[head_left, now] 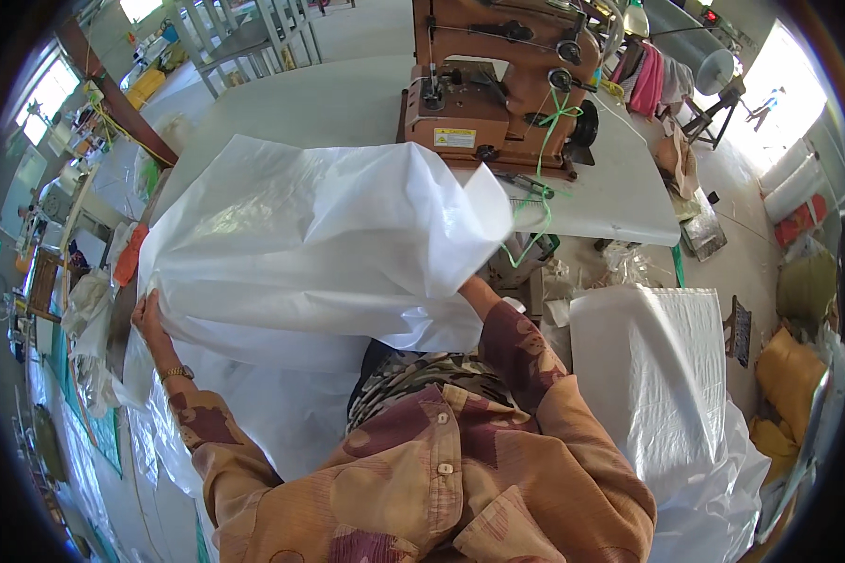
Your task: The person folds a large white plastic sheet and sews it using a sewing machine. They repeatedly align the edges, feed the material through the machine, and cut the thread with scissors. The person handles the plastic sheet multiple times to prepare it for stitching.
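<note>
A large white plastic sheet, glossy and creased, spreads over the near left part of the work table and hangs toward my lap. My left hand pinches its left edge between thumb and fingers. Under the sheet's right end goes my right hand; only the part by the wrist shows, and the fingers are hidden. The sheet's right corner stands up in a fold near the brown sewing machine. A green string is tied on that machine and trails down over the table edge.
Small metal tools lie before the machine on the grey table. A stack of white sheets stands at my right, with yellow cloth beyond. An orange-red piece lies at the table's left edge. Grey chairs stand behind.
</note>
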`<act>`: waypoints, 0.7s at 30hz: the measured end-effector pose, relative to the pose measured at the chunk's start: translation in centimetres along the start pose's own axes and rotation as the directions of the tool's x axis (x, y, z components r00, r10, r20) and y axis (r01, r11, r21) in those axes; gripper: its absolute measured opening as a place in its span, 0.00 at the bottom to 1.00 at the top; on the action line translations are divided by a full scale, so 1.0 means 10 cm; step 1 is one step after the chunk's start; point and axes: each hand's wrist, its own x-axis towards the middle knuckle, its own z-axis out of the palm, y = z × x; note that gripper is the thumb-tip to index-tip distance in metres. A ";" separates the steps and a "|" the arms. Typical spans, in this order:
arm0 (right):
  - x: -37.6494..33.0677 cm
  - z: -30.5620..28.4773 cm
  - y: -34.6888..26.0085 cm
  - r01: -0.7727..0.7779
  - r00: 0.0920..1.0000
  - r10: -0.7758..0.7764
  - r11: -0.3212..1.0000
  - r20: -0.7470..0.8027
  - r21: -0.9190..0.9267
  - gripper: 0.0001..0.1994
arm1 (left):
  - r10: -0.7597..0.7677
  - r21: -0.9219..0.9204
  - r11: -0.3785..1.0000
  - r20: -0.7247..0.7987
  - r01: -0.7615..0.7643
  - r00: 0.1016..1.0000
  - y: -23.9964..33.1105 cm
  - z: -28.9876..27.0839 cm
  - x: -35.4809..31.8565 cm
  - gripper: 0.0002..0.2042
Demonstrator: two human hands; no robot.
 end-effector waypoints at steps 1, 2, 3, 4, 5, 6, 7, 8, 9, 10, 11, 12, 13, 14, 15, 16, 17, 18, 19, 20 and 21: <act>0.00 0.03 0.03 0.015 0.999 -0.018 0.999 -0.046 -0.052 0.18 | -0.018 -0.011 1.000 -0.005 0.018 1.000 0.04 0.01 -0.03 0.13; -0.04 0.07 0.06 0.022 0.993 -0.037 0.992 -0.114 -0.127 0.18 | -0.036 -0.022 0.999 -0.009 0.036 0.999 0.06 0.02 -0.03 0.14; -0.07 0.11 0.06 0.023 0.982 -0.057 0.982 -0.178 -0.188 0.17 | -0.022 0.002 1.000 -0.067 0.023 0.997 0.09 -0.03 0.00 0.14; -0.14 0.15 0.01 -0.010 0.965 -0.035 0.986 -0.261 -0.168 0.16 | -0.011 0.028 0.999 -0.126 0.014 0.992 0.07 -0.11 0.05 0.14; -0.17 0.19 -0.03 -0.047 0.935 0.011 0.994 -0.356 -0.094 0.16 | 0.003 0.055 0.998 -0.184 0.007 0.983 0.06 -0.21 0.11 0.14; -0.24 0.21 -0.16 -0.071 0.891 0.077 0.997 -0.447 0.030 0.15 | -0.006 -0.010 1.000 -0.201 0.004 0.980 0.03 -0.39 0.22 0.14; -0.32 0.25 -0.37 0.141 0.802 0.090 0.932 -0.590 0.334 0.11 | -0.020 -0.076 0.997 -0.224 0.002 0.974 -0.03 -0.65 0.36 0.15; -0.41 0.15 -0.53 0.034 0.773 0.222 0.921 -0.594 0.389 0.10 | -0.035 -0.150 0.989 -0.236 0.000 0.971 -0.05 -0.74 0.45 0.15; -0.57 0.05 -0.72 0.214 0.777 0.075 0.902 -0.625 0.374 0.11 | -0.046 -0.199 0.980 -0.241 -0.003 0.969 0.02 -0.56 0.41 0.13; -0.73 -0.04 -0.93 0.387 0.760 -0.075 0.850 -0.645 0.357 0.13 | -0.055 -0.245 0.969 -0.234 -0.004 0.971 0.32 -0.21 0.27 0.12; -0.80 -0.06 -1.19 0.354 0.696 -0.153 0.923 -0.702 0.149 0.13 | -0.052 -0.280 0.960 -0.243 -0.018 0.969 0.52 -0.05 0.18 0.10; -0.83 -0.09 -1.36 0.300 0.643 -0.247 0.952 -0.725 -0.058 0.12 | 0.018 -0.174 0.983 -0.214 -0.056 0.977 0.38 -0.18 0.24 0.09; -0.83 -0.13 -1.31 0.195 0.679 -0.124 0.981 -0.723 0.015 0.14 | 0.088 -0.073 0.992 -0.182 -0.103 0.979 0.09 -0.38 0.39 0.08; -0.79 -0.18 -1.17 0.090 0.707 -0.002 0.992 -0.707 0.087 0.15 | 0.156 0.026 0.988 -0.153 -0.154 0.976 -0.19 -0.54 0.55 0.07; -0.74 -0.24 -0.93 -0.028 0.703 -0.068 0.992 -0.708 -0.122 0.18 | 0.114 0.027 0.993 -0.195 -0.111 0.974 -0.39 -0.65 0.65 0.07; -0.68 -0.22 -0.87 -0.077 0.705 -0.093 0.975 -0.703 -0.206 0.19 | 0.072 0.037 0.997 -0.251 -0.064 0.965 -0.57 -0.84 0.69 0.06; -0.69 -0.20 -0.83 -0.135 0.701 -0.121 0.945 -0.703 -0.297 0.20 | 0.020 0.035 0.999 -0.294 -0.010 0.956 -0.69 -0.94 0.69 0.06; -0.73 -0.21 -0.80 -0.206 0.689 -0.151 0.896 -0.709 -0.392 0.21 | -0.004 0.009 1.000 -0.283 0.007 0.959 -0.76 -0.89 0.65 0.06; -0.73 -0.22 -0.82 -0.234 0.672 -0.161 0.880 -0.723 -0.413 0.21 | -0.029 -0.018 1.000 -0.269 0.025 0.963 -0.79 -0.76 0.58 0.06; -0.76 -0.25 -0.80 -0.254 0.703 -0.168 0.848 -0.691 -0.465 0.21 | -0.052 -0.043 0.998 -0.257 0.043 0.965 -0.82 -0.63 0.51 0.06; -0.82 -0.32 -0.79 -0.281 0.718 -0.176 0.812 -0.673 -0.512 0.21 | -0.057 -0.025 0.998 -0.280 0.053 0.958 -0.64 -0.28 0.44 0.06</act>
